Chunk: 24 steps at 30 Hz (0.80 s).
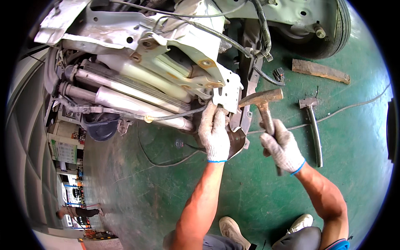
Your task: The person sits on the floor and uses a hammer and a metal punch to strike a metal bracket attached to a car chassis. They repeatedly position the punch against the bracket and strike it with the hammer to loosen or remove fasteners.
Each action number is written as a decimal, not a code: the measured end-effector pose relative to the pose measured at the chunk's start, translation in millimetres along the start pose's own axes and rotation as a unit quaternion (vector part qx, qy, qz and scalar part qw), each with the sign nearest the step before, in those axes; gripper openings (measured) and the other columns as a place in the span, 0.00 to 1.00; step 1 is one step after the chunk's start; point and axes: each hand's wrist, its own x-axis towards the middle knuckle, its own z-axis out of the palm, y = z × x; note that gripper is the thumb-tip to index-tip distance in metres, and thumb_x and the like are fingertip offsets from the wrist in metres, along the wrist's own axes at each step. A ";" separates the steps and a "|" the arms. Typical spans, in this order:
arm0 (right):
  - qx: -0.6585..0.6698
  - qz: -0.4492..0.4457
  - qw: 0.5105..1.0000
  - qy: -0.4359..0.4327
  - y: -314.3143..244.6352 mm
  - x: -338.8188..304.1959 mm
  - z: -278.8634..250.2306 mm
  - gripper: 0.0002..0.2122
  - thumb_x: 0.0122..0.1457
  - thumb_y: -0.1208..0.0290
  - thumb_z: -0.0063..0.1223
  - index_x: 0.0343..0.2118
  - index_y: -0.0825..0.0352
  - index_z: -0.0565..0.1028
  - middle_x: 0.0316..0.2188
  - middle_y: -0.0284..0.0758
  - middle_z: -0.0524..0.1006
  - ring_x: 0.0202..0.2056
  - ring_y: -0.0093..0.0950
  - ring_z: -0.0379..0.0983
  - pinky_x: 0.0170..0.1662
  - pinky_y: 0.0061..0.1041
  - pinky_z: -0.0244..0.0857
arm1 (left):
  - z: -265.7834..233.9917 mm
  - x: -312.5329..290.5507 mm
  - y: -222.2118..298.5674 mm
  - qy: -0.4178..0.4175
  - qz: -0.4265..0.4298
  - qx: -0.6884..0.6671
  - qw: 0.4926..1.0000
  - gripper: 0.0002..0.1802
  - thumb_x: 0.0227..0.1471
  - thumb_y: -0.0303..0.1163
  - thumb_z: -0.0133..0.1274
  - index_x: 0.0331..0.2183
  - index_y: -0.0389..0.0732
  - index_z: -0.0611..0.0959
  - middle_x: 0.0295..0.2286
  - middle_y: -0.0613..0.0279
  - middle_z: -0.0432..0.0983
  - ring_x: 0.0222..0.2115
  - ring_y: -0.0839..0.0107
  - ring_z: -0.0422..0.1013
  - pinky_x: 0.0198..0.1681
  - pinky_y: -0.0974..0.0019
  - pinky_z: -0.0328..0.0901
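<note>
A gloved right hand (pixel 285 146) holds a hammer (pixel 264 108) by its handle (pixel 267 122), just right of a car's pale metal frame (pixel 227 95); the stiff tool looks head-heavy (the handle's near half offers best hold). The left hand (pixel 214 133) touches the frame, grip unclear.

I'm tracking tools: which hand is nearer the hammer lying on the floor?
Right. The right hand is just left of the floor hammer; the left hand is farther left, at the white bracket.

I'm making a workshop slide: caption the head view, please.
White-gloved right hand grips a rusty brown hammer; white-gloved left hand is at a perforated white metal plate.
</note>
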 end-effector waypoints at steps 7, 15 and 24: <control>-0.019 -0.060 0.993 0.105 -12.2 22.5 36.7 0.14 0.68 0.62 0.56 0.44 0.69 0.70 0.26 0.51 0.78 0.29 0.47 0.79 0.33 0.40 0.71 | -10.0 3.3 -5.7 -0.022 0.064 0.090 0.994 0.19 0.63 0.24 0.54 0.54 0.31 0.81 0.40 0.63 0.80 0.38 0.73 0.76 0.44 0.69 0.71; -0.059 -0.107 0.986 0.115 -14.4 30.1 46.0 0.12 0.67 0.65 0.57 0.43 0.69 0.70 0.26 0.48 0.79 0.29 0.43 0.80 0.34 0.37 0.72 | -11.8 2.2 -4.0 -0.024 0.081 0.115 0.990 0.15 0.64 0.27 0.54 0.50 0.30 0.83 0.39 0.57 0.82 0.36 0.70 0.77 0.45 0.66 0.71; -0.040 -0.086 0.992 0.086 -0.4 31.0 52.0 0.12 0.67 0.65 0.56 0.41 0.70 0.71 0.24 0.43 0.78 0.26 0.36 0.79 0.32 0.37 0.71 | -13.6 5.8 -17.6 -0.005 0.140 0.183 0.973 0.16 0.64 0.30 0.55 0.49 0.30 0.83 0.43 0.46 0.83 0.43 0.56 0.80 0.49 0.60 0.72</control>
